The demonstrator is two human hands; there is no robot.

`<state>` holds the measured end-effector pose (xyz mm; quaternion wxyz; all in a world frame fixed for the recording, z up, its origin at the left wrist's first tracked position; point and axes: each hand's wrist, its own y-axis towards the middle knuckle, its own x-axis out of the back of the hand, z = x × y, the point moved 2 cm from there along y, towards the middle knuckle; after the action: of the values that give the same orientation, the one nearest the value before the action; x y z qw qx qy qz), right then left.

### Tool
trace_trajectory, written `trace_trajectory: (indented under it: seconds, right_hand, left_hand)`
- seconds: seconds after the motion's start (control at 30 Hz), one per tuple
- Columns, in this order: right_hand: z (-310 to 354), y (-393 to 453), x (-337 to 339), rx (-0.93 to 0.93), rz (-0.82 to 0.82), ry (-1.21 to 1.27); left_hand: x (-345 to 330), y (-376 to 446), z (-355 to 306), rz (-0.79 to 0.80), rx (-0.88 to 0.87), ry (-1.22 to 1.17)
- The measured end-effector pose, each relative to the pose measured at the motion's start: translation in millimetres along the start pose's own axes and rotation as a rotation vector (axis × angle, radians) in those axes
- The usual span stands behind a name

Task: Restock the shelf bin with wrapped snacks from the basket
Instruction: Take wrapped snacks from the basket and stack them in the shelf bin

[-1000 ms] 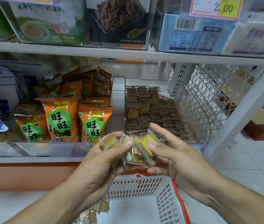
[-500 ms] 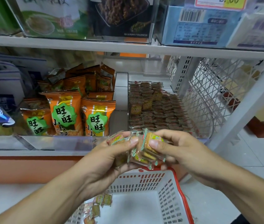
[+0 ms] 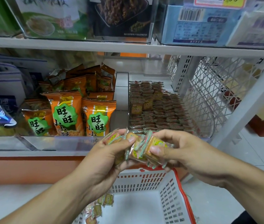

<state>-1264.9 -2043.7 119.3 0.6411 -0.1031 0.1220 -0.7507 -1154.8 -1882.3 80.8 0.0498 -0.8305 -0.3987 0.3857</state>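
Note:
Both hands hold a bunch of small wrapped snacks (image 3: pixel 138 147) in clear wrappers with green-and-pink edges, just in front of the shelf. My left hand (image 3: pixel 105 156) grips the left part of the bunch, thumb on top. My right hand (image 3: pixel 179 148) pinches the right part between thumb and fingers. Behind them the clear shelf bin (image 3: pixel 209 125) holds rows of the same snacks. Below the hands stands the white basket with a red rim (image 3: pixel 171 196); a few wrapped snacks (image 3: pixel 103 203) lie in its left corner.
Orange snack bags (image 3: pixel 81 113) fill the bin to the left. A white mesh side panel (image 3: pixel 212 88) and a slanted white post (image 3: pixel 247 107) close the shelf's right end. An upper shelf (image 3: pixel 128 46) with boxed goods hangs overhead. Tiled floor lies at the right.
The hands have stayed together on the snack bunch, sinking slightly in view. My right thumb has slid along the packets. The camera has tilted down a little.

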Motion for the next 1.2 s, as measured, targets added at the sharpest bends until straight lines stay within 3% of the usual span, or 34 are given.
trace_trajectory:
  seconds: [0.2, 0.37, 0.47, 0.6, 0.73, 0.8, 0.97, 1.03, 1.1, 1.2]
  right_hand:
    - [7.5, -0.4, 7.2, -0.035, -0.129, 0.279]
    - [-1.7, 2.7, -27.5, -0.089, -0.247, 0.746]
    - [-8.4, 9.3, -49.5, -0.118, -0.223, 0.957]
    - [-7.8, 15.2, -58.5, -0.136, -0.103, 1.064]
    - [-2.6, 15.4, -60.8, -0.123, 0.020, 0.978]
    - [-2.1, 16.3, -58.9, -0.082, -0.010, 0.898]
    - [12.4, 28.1, -23.4, 0.140, -0.237, 0.607]
    - [23.2, 42.9, 9.2, 0.225, -0.427, 0.388]
    - [29.6, 62.6, 44.5, 0.215, -0.613, 0.066]
    - [26.3, 99.0, 82.6, 0.096, -0.672, -0.234]
  left_hand:
    - [-1.7, -0.1, -10.4, -0.108, -0.157, -0.033]
    - [1.9, -2.3, -10.6, -0.293, -0.426, 0.047]
    - [-5.7, -7.1, -4.9, -0.339, -0.559, 0.189]
    - [-7.8, -5.7, 0.0, -0.344, -0.594, 0.196]
    - [-3.6, -4.3, -6.8, -0.318, -0.609, 0.272]
    - [-4.6, -3.7, -11.3, -0.293, -0.625, 0.305]
    - [-10.3, 11.6, -24.2, -0.201, -0.589, 0.213]
    - [-12.8, 19.0, -28.0, -0.171, -0.538, 0.190]
    - [-17.4, 23.6, -25.5, -0.112, -0.470, 0.259]
    - [-23.1, 24.3, -16.0, -0.039, -0.369, 0.354]
